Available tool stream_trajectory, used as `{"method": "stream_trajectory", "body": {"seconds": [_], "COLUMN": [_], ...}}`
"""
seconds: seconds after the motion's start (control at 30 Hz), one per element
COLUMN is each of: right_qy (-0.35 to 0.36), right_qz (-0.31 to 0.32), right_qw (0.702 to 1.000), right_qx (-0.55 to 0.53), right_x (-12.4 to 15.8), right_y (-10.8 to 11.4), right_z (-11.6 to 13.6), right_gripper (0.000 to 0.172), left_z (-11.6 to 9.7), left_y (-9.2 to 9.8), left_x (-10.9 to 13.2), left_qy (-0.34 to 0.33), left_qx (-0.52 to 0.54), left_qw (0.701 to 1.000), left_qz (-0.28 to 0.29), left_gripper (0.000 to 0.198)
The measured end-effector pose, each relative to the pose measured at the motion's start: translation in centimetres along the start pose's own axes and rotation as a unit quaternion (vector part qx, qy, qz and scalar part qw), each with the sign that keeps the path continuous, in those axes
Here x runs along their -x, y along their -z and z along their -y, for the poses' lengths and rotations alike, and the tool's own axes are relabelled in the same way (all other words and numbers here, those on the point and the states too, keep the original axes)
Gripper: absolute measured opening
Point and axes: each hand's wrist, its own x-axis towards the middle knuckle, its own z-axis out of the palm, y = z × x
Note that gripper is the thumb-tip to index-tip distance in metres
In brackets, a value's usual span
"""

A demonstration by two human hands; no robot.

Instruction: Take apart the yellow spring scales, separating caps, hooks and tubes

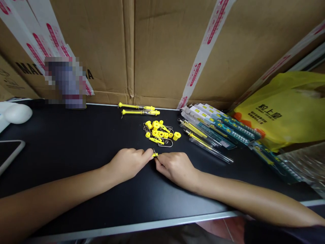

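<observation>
My left hand is closed, thumb and forefinger pinching a small yellow plastic part. My right hand meets it from the other side, its fingers pinched on a thin metal piece against the yellow part. The fingers hide most of both pieces. Just beyond the hands lies a loose pile of yellow plastic caps, yellow rods and metal wire hooks. Two yellow-ended clear tube spring scales lie side by side farther back.
Clear tubes with yellow strips and printed boxes lie at the right. Behind them sits a yellow plastic bag. A tall cardboard box walls off the back. A phone and a white rounded object are on the left.
</observation>
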Motion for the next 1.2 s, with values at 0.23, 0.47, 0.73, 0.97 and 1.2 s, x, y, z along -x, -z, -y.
{"method": "stream_trajectory", "body": {"seconds": [0.23, 0.47, 0.73, 0.97, 1.2], "right_qy": [-0.035, -0.01, -0.039, -0.027, -0.01], "right_qz": [0.038, 0.025, 0.011, 0.039, 0.033], "right_qw": [0.98, 0.978, 0.983, 0.974, 0.976], "right_qx": [-0.192, -0.209, -0.178, -0.22, -0.215], "right_x": [-0.22, -0.33, -0.24, -0.23, -0.36], "right_y": [0.39, 0.39, 0.76, 0.88, 0.74], "right_z": [-0.14, -0.43, 0.05, -0.07, -0.39], "right_gripper": [0.038, 0.037, 0.037, 0.041, 0.04], "left_z": [0.02, 0.31, 0.47, 0.46, 0.5], "left_y": [0.05, 0.16, 0.46, 0.48, 0.49], "left_x": [0.13, -0.15, -0.09, 0.0, -0.18], "left_qy": [0.007, 0.005, -0.018, -0.011, -0.013], "left_qx": [0.012, 0.03, 0.019, 0.012, 0.009], "left_qw": [1.0, 0.999, 0.998, 0.999, 0.999], "left_qz": [-0.01, -0.025, -0.051, -0.041, -0.05], "left_gripper": [0.009, 0.02, 0.018, 0.013, 0.019]}}
